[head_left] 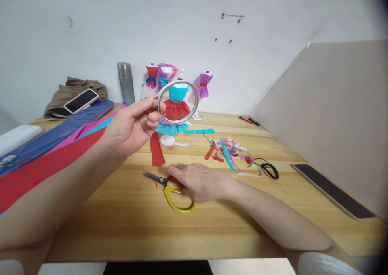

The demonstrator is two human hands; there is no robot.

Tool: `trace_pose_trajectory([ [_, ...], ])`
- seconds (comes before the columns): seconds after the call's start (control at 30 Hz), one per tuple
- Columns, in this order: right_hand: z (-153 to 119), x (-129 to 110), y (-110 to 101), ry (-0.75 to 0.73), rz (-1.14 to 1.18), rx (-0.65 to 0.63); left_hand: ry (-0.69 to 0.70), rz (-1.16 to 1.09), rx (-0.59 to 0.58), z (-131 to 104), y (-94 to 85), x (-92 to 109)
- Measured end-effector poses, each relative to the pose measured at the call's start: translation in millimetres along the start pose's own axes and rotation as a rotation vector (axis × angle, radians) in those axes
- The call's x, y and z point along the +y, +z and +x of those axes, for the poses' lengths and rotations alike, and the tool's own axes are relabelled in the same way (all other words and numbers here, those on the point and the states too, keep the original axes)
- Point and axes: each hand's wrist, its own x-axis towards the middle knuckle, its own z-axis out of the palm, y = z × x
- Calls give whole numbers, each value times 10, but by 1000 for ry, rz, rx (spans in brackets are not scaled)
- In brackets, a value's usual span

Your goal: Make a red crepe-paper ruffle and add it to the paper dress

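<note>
My left hand [133,125] is raised above the table, thumb and fingers closed on the edge of a roll of tape [196,101]. Through its ring shows a small doll-like form in a turquoise top and red skirt [176,110]. My right hand [201,182] rests low on the table with curled fingers, partly over the scissors [182,211] with yellow handles. A bit of red shows under its fingertips, but what they grip is hidden. Between the hands lies a red crepe paper strip [157,152], beside a white disc [167,140].
Other small paper dresses [205,84] stand along the wall near a grey flask [126,83]. Colourful paper scraps [228,150] and a black cord loop [269,170] lie right of centre. Long coloured paper sheets [60,162] cover the left. A phone-like slab [333,190] lies far right.
</note>
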Motion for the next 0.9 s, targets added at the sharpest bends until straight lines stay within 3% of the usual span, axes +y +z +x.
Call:
trace_pose_trajectory([
  [0.13, 51, -87, 143, 52, -175, -6, 22, 1, 8, 28, -22, -35],
  [0.3, 109, -115, 173, 24, -107, 4, 45, 31, -9, 48, -33, -67],
  [0.37, 106, -104, 129, 29, 81, -21, 66, 53, -7, 42, -22, -54],
  [0.47, 130, -46, 110, -25, 580, -44, 115, 43, 18, 19, -16, -6],
  [0.67, 288, 63, 315, -324, 1461, 126, 315, 13, -37, -26, -117, 137],
  [0.77, 291, -1, 352, -319, 1669, 260, 362, 19, -45, -58, -130, 214],
  [0.9, 199, -143, 258, -200, 1742, 363, 381, 107, -8, -101, -81, 260],
])
